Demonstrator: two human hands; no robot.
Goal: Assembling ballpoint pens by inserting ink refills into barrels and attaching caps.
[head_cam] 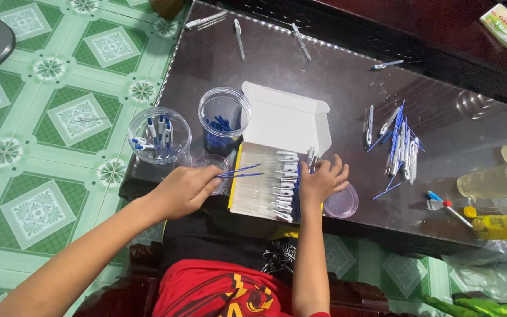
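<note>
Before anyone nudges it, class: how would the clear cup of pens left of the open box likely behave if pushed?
The clear cup looks thin plastic, so probably light and quick to slide on the glossy table. Its pens stand upright and lean on the rim, so it may tip.

A yellow bottle (503,226) is lying by the table's (335,76) edge, and a small green box (503,24) is sitting far back.

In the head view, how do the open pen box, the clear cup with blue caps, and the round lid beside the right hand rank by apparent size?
Largest to smallest:
1. Open pen box, with its white flap raised.
2. Clear cup with blue caps.
3. Round lid, flat on the table.
The cup and the lid look close in width; the cup's height puts it ahead.
</note>
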